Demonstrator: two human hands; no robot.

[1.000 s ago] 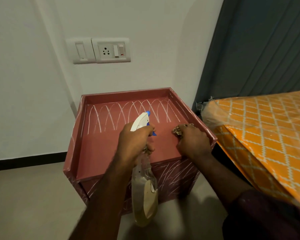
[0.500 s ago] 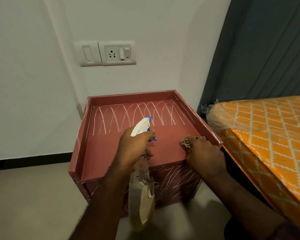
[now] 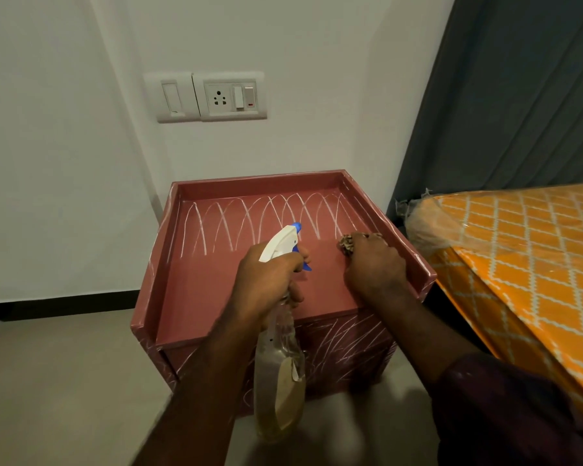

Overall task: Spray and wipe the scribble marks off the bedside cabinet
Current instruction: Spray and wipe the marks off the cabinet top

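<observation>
- The left hand grips the neck of the spray bottle, a finger on the blue trigger and the nozzle aimed forward.
- The scribble marks on the bedside cabinet lie just beyond both hands, in a band running left to right.
- The right hand clutches a bunched cloth on the cabinet top, nearer the band's right end.
</observation>
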